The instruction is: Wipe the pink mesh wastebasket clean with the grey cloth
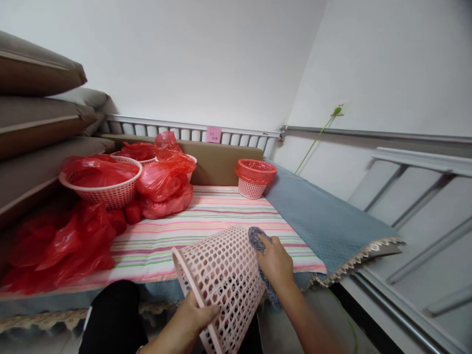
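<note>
A pale pink plastic basket (228,275) with round holes lies tipped on its side in front of me, its mouth turned to the left. My left hand (199,314) grips its rim, thumb outside and fingers inside the mouth. Against the basket's bottom, my right hand (275,260) presses a dark grey cloth (256,238). Part of the cloth hangs down below the fingers. The underside of the basket is hidden behind the right hand and cloth.
On the striped sheet (217,206), a basket with a red liner (256,174) stands at the back right. Left are more pink baskets (121,191) and loose red plastic bags (73,241). Stacked cushions (40,113) rise at far left. A green cord (313,145) runs from a wall socket.
</note>
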Demonstrator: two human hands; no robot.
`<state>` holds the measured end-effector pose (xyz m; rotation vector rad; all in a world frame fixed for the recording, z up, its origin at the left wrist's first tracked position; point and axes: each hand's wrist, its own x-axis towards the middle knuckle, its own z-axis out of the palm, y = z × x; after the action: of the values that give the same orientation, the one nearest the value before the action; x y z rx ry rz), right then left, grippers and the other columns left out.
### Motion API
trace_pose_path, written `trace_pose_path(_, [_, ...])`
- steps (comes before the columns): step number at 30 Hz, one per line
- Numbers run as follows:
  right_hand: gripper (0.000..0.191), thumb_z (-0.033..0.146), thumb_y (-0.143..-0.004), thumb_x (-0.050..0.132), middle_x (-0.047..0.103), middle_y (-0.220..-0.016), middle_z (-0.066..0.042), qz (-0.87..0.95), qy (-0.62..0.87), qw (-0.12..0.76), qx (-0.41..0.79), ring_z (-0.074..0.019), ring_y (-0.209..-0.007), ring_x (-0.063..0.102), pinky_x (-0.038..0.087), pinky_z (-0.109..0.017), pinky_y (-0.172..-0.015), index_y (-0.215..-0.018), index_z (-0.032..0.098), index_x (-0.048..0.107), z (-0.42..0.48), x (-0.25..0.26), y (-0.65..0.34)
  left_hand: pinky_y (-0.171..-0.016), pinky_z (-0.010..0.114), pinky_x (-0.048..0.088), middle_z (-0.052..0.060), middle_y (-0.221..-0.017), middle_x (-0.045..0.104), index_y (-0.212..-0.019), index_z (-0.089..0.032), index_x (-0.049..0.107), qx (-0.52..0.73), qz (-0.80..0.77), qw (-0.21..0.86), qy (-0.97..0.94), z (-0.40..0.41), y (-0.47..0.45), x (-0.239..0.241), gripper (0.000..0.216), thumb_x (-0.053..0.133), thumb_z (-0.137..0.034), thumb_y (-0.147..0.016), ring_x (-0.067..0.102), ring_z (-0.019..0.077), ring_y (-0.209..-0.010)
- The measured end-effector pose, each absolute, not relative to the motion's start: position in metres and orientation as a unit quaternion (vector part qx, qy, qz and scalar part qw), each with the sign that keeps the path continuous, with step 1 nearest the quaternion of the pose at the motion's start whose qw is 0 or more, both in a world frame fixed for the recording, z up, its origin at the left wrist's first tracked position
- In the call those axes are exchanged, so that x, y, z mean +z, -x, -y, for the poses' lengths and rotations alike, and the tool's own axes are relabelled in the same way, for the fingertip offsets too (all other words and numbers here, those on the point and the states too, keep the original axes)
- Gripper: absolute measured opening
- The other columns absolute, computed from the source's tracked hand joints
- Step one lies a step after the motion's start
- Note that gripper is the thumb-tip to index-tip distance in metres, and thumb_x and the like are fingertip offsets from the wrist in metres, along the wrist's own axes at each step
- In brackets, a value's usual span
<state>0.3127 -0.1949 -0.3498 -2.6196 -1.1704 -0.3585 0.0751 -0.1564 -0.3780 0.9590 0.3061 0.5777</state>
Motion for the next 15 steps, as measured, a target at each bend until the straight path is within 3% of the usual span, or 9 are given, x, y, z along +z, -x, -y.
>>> trace_pose_path(6, [0.042,0.025,-0.082,0.051,0.054,-0.102,-0.006,0.4,0.901,0.142,-0.089,-0.0193,-0.088,0.059,0.039,-0.025,-0.062,-0.124,0.027,0.054,0.197,-0.344,-0.299,-0.096,0.043,0.042,0.012,-0.115,0.068,-0.131,-0.019,0.047,0.279,-0.159,0.826,-0.464,0.157,-0.074,-0.377,0.074,0.077,-0.029,-0.065,0.062,0.0302,-0.104])
trace_pose_path(12, [0.051,0.016,-0.072,0.054,0.051,-0.123,-0.01,0.493,0.849,0.19,-0.029,-0.024,-0.111,0.051,0.04,-0.031,-0.09,-0.123,0.024,0.057,0.202,-0.347,-0.246,-0.095,0.039,0.043,0.01,-0.114,0.068,-0.124,-0.018,0.055,0.282,-0.152,0.821,-0.473,0.158,-0.073,-0.367,0.061,0.075,-0.023,-0.066,0.062,0.0266,-0.102])
trace_pose_path(15, [0.06,0.011,-0.064,0.055,0.051,-0.126,-0.006,0.582,0.782,0.221,0.042,-0.023,-0.113,0.05,0.037,-0.031,-0.096,-0.121,0.029,0.058,0.211,-0.345,-0.209,-0.092,0.038,0.046,0.008,-0.104,0.071,-0.113,-0.016,0.063,0.287,-0.192,0.802,-0.488,0.157,-0.074,-0.376,0.054,0.078,-0.021,-0.062,0.063,0.0261,-0.096])
